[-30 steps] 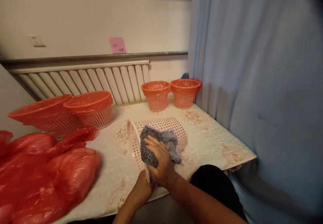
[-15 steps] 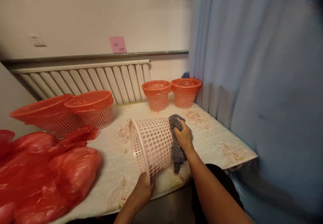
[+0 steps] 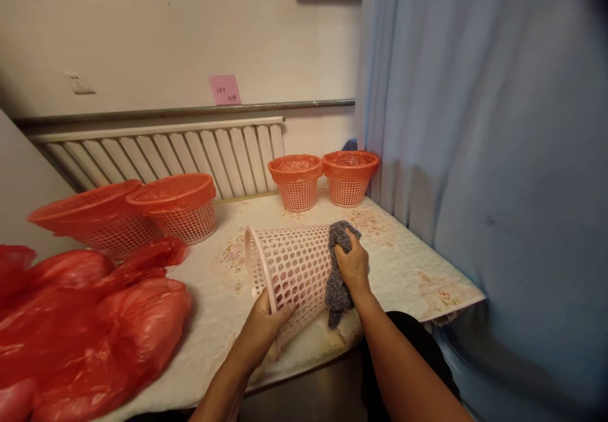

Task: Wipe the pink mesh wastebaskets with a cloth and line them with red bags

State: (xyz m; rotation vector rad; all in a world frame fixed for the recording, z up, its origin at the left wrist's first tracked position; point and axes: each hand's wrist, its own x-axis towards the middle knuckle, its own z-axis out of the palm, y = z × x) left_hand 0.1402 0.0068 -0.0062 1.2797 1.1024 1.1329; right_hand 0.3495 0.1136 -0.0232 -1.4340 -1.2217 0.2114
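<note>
The pale pink basket [image 3: 301,270] lies on its side on the desk [image 3: 399,270]. At its rim, the left hand [image 3: 268,320] is closed around the edge. At its base, the right hand [image 3: 352,260] is closed on a grey cloth [image 3: 336,286], pressing it there. Behind the basket stand two red-lined baskets [image 3: 323,184].

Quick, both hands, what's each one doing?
Left hand: closed on the basket's rim.
Right hand: closed on the grey cloth, against the basket's base.
</note>
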